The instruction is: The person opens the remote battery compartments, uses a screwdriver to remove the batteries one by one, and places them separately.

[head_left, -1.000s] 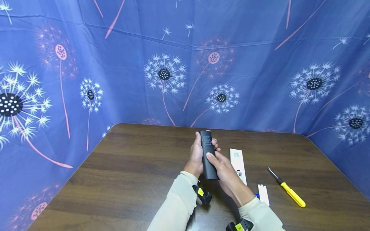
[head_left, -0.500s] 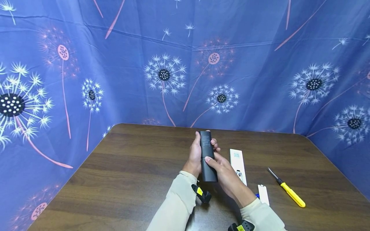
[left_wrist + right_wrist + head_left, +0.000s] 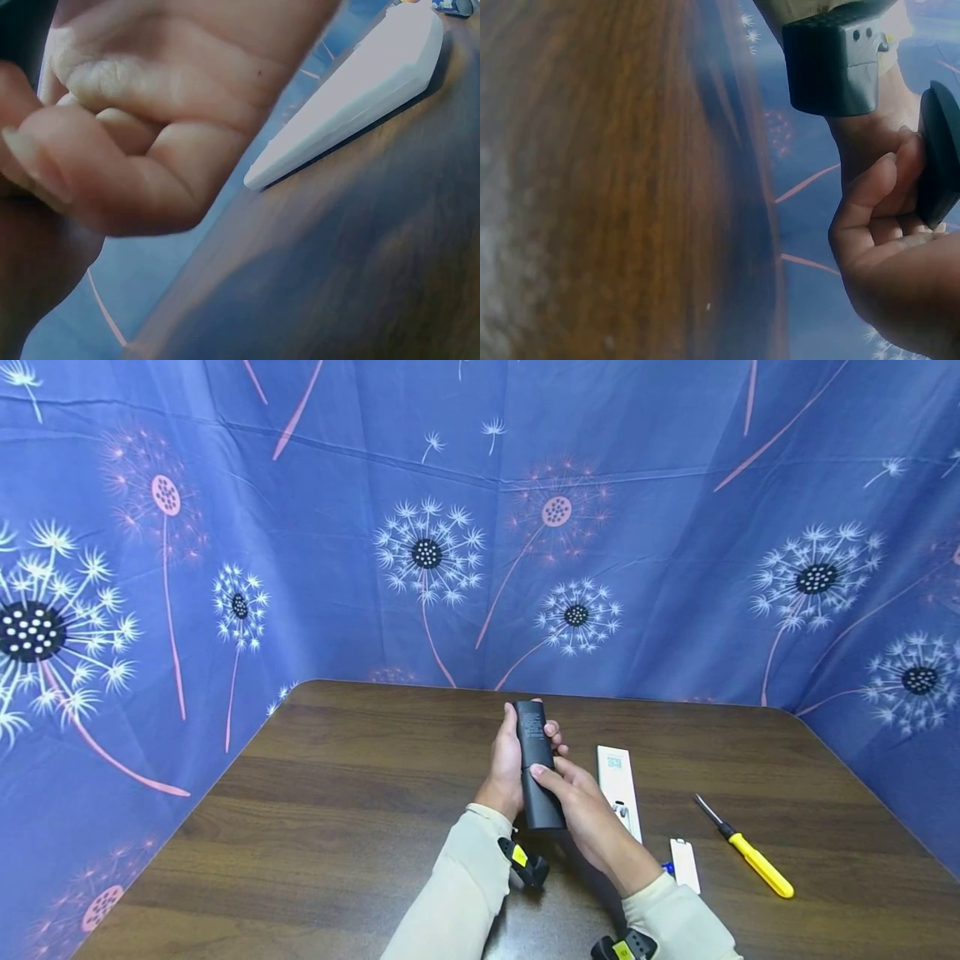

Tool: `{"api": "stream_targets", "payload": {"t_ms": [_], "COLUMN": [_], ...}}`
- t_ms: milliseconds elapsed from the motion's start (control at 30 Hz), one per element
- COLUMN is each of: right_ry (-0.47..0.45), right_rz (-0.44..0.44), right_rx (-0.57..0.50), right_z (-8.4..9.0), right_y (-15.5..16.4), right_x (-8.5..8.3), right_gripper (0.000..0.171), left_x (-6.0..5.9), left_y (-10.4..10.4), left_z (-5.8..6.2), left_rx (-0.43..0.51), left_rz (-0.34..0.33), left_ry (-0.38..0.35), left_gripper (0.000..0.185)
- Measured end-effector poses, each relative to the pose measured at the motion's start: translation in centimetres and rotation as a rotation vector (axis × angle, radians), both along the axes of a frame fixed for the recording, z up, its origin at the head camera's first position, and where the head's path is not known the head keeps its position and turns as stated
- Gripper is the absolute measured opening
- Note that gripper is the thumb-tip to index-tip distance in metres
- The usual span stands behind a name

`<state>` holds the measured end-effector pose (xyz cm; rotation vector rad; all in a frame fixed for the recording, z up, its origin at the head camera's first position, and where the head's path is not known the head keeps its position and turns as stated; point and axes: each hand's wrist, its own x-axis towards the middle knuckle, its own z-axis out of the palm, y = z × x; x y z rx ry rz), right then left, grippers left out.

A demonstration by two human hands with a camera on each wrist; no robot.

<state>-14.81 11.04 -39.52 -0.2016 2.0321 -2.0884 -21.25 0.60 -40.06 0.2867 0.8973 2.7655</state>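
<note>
- From where I stand, both hands are clamped on one thing, the black case (image 3: 537, 752), held left of the white box (image 3: 617, 777).
- The left hand (image 3: 507, 764) wraps the case's far half; the right hand (image 3: 585, 802) grips its near half, thumb on top beside the seam.
- A hard, uneven push with that thumb could make the near part jump or jam, if the seam marks a loose cover.
- The case looks smooth, so a slackened left hand could let it twist or drop left of the box.
- The right hand works close to the box; a sudden jerk might knock it.
- The white strip (image 3: 684, 865), right of the box's near end, lies by the right sleeve (image 3: 678, 918), which could drag it.
- The screwdriver (image 3: 757, 864), farther right of the box, might roll if bumped.
</note>
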Motion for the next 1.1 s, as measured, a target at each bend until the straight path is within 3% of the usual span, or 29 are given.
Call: {"api": "stream_targets", "payload": {"t_ms": [333,867,1100], "right_ry": [0.119,0.244,0.313], "right_rz": [-0.111,-0.124,-0.068], "right_rx": [0.198,0.375,0.422], "right_z": [-0.2,-0.1,-0.5], "right_y": [-0.4,0.2,0.5], "right_x": [0.4,1.4,1.6], "right_gripper": [0.037,0.047,0.06], "left_x": [-0.1,-0.5,-0.5], "left_y": [-0.5,-0.5,-0.7], "left_z": [-0.5,-1.0,-1.6], "left_rx": [-0.018,-0.07,-0.122], "left_rz": [0.016,0.133,0.21], "left_ry": [-0.016,-0.029,-0.026], "left_gripper": [0.054,0.053,0.056]}}
